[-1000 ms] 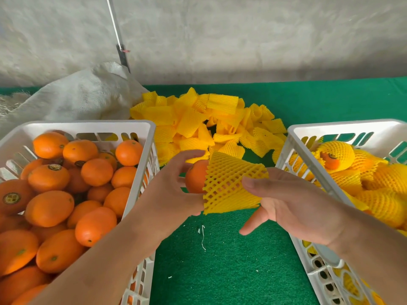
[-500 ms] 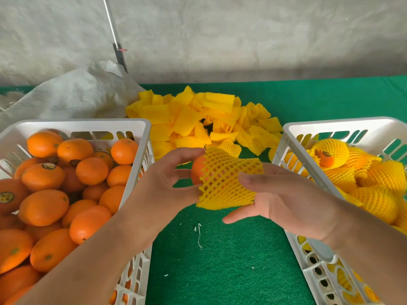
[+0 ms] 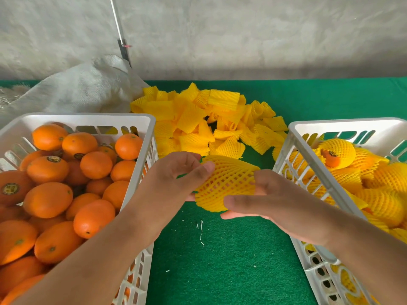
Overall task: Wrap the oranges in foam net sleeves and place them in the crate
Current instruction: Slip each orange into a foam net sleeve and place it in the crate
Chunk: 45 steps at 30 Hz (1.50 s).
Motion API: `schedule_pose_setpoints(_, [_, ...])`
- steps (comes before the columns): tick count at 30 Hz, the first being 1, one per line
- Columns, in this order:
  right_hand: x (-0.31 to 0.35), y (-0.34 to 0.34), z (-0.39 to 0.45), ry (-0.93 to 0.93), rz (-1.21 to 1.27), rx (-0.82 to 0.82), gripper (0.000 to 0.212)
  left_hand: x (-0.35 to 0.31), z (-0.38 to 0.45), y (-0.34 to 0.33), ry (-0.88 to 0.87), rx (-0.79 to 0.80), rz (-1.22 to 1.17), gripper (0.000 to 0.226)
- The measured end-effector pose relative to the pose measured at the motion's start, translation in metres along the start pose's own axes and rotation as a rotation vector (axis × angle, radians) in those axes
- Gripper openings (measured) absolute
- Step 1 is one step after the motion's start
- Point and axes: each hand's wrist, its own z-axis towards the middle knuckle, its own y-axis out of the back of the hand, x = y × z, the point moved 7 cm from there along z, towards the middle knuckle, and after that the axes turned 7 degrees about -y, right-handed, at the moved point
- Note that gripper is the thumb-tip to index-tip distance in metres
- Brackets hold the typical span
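Between the two crates, both hands hold a yellow foam net sleeve [image 3: 226, 181] stretched round an orange, which is now hidden inside it. My left hand [image 3: 176, 179] pinches the sleeve's left end with thumb and fingers. My right hand [image 3: 264, 199] grips its right end, thumb underneath. A white crate [image 3: 132, 119] on the left is full of bare oranges [image 3: 48, 199]. Another white crate [image 3: 308, 126] on the right holds several wrapped oranges [image 3: 337, 153].
A heap of loose yellow foam sleeves [image 3: 198, 119] lies on the green mat [image 3: 220, 260] behind my hands. A grey-white sack [image 3: 83, 89] slumps at the back left against a concrete wall, with a thin metal rod [image 3: 120, 31] leaning there.
The sleeve has been pulled further over the orange, so the orange's bare end no longer shows. Both hands dropped slightly and stayed on the sleeve.
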Motion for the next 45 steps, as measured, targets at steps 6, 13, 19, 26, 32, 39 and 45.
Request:
schedule_pose_setpoints(6, [0.007,0.001,-0.002,0.031,-0.163,-0.101,0.019,-0.004,-0.001,0.007,-0.06,-0.04,0.135,0.053])
schedule_pose_setpoints(13, [0.015,-0.005,-0.002,0.078,-0.251,-0.128,0.024,-0.006,-0.001,0.004,-0.053,-0.04,0.065,0.03])
schedule_pose_setpoints(19, [0.018,-0.001,-0.003,0.116,-0.268,-0.143,0.02,-0.007,0.0,0.011,-0.053,-0.119,0.058,0.034])
schedule_pose_setpoints(26, [0.016,0.008,-0.007,0.157,-0.211,-0.207,0.017,-0.005,-0.001,0.017,-0.031,-0.194,-0.039,0.028])
schedule_pose_setpoints(32, [0.01,0.008,-0.003,0.132,0.069,-0.103,0.031,-0.006,-0.001,0.02,-0.029,-0.214,-0.077,0.032])
schedule_pose_setpoints(39, [0.005,0.018,-0.001,0.103,0.2,-0.146,0.03,-0.007,-0.003,0.004,-0.112,-0.012,0.088,0.065])
schedule_pose_setpoints(45, [0.0,0.014,0.0,0.015,0.256,-0.026,0.04,-0.007,-0.011,-0.019,-0.2,0.275,0.291,0.096])
